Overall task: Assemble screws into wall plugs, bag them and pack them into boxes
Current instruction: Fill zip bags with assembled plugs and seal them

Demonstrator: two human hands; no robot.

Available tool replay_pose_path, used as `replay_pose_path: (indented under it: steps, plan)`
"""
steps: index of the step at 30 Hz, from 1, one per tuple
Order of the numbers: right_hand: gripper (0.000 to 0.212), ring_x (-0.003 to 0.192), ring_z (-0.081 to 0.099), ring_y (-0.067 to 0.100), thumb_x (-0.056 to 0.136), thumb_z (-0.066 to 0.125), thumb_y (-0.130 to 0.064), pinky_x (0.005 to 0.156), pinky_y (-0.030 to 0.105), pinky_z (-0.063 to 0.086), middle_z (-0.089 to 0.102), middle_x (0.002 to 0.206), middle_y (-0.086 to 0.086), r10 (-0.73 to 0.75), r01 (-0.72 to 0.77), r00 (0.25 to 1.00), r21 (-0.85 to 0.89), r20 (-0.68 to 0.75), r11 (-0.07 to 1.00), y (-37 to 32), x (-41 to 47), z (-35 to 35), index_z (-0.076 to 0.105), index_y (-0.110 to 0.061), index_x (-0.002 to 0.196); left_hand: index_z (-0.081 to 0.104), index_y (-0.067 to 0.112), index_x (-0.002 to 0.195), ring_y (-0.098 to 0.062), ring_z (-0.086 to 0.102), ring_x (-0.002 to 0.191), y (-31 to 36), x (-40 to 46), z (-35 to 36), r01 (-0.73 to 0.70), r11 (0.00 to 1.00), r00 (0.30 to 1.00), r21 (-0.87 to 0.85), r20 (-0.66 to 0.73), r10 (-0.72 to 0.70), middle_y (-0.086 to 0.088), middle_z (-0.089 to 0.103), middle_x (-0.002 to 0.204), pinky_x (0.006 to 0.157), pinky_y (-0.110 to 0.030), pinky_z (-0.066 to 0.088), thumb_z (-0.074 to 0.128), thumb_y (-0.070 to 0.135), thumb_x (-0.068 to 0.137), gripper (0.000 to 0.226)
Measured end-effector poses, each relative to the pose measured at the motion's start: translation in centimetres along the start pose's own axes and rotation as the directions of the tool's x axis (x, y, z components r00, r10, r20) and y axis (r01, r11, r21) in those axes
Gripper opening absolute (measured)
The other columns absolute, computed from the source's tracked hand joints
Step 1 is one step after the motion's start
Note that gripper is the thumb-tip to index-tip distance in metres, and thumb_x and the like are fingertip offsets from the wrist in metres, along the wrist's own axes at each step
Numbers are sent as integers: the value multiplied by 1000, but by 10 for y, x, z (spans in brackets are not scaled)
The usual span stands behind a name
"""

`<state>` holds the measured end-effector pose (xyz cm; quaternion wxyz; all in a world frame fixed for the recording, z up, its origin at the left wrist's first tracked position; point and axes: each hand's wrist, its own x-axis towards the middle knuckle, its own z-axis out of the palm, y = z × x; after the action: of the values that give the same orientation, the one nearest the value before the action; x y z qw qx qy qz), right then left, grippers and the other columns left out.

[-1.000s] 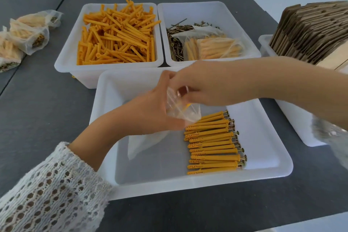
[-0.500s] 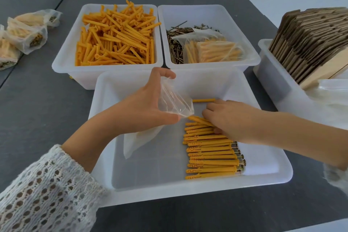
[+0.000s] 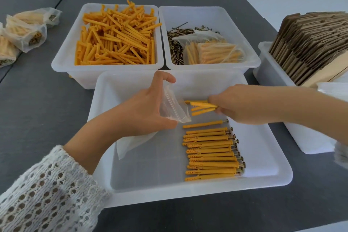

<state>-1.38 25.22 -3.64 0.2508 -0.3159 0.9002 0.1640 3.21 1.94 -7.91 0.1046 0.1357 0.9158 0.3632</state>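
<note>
Nearest, the front tray [image 3: 273,179] held a row of plugged screws [image 3: 211,153] at its 3 o'clock side. Above it the left hand [image 3: 143,113] pinched a clear bag [image 3: 174,107] open, while the right hand [image 3: 241,105] gripped a few assembled plugs [image 3: 202,107] at the bag's mouth. Beyond, at 11 o'clock, lay loose plugs [image 3: 116,34]; screws [image 3: 176,43] at 1 o'clock; cardboard [image 3: 308,43] crowded 2 o'clock.

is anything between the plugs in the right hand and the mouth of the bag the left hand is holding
Nothing visible. The right hand grips a small bunch of assembled plugs with their tips pointing at the open mouth of the clear bag, held open by the left hand; only a bare gap lies between.
</note>
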Motion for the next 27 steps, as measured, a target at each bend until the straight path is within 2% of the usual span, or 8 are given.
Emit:
replay_pose_path:
  steps: [3, 7, 11, 13, 16, 20, 23, 27]
  plan:
    - [17, 61, 40, 6, 107, 34, -22, 51, 16, 36, 42, 75, -6, 11, -19, 997, 98, 76, 995, 5, -6, -17, 50, -20, 102, 17, 50, 122, -5, 57, 68, -1, 1, 0, -9, 1000, 1000, -8, -6, 9, -5, 60, 91, 61, -17, 51, 77, 29, 77, 78]
    - [22, 67, 50, 12, 104, 41, -26, 62, 23, 36, 52, 74, -5, -17, -9, 996, 279, 90, 960, 9, -13, -37, 57, -26, 90, 18, 45, 125, 6, 52, 64, 0, 0, 1, -32, 999, 999, -34, 4, 32, -5, 54, 79, 60, -9, 46, 76, 25, 77, 78]
    - [26, 59, 51, 8, 103, 41, -23, 63, 21, 42, 53, 63, -8, -71, 15, 988, 368, 140, 930, 0, -9, -54, 63, -23, 91, 18, 46, 127, -6, 59, 75, 5, -1, 0, -49, 997, 998, -54, 27, 50, -10, 62, 94, 73, -25, 54, 77, 26, 77, 79]
    - [27, 58, 51, 7, 104, 40, -23, 62, 20, 42, 54, 65, -7, -98, 34, 980, 344, 171, 938, -11, -3, -61, 64, -21, 95, 17, 46, 128, -15, 62, 80, 7, 0, 0, -38, 996, 999, -75, 32, 40, -13, 64, 105, 75, -38, 56, 78, 27, 77, 81]
    - [26, 60, 53, 9, 103, 41, -21, 59, 18, 41, 58, 68, -6, -139, 86, 973, 273, 183, 958, -31, 8, -71, 65, -21, 91, 16, 46, 126, -11, 62, 75, 8, 1, -1, -61, 991, 997, -121, 28, 65, -12, 62, 101, 73, -33, 56, 79, 26, 77, 81]
    - [35, 43, 51, 0, 100, 45, -21, 42, 7, 37, 58, 53, -9, -188, 169, 973, 135, 136, 976, -54, 19, -92, 57, -22, 67, 17, 44, 125, -8, 65, 101, 8, 0, -2, -76, 961, 997, -264, 7, 81, 10, 61, 115, 87, -35, 57, 82, 27, 75, 83]
    - [33, 50, 54, 1, 98, 48, -26, 50, 15, 40, 64, 61, -8, -207, 202, 973, 55, 98, 978, -61, 22, -111, 61, -26, 68, 19, 33, 136, 0, 60, 112, 8, 3, -5, -118, 929, 993, -350, -46, 109, 22, 62, 116, 92, -27, 54, 82, 19, 77, 88]
    - [36, 53, 55, -1, 95, 51, -25, 58, 22, 39, 64, 59, -16, -190, 189, 981, 29, 30, 982, -54, 12, -126, 63, -29, 61, 21, 43, 131, -7, 63, 105, 8, 3, -7, -104, 926, 993, -363, -94, 74, 8, 62, 117, 86, -31, 58, 77, 29, 70, 84]
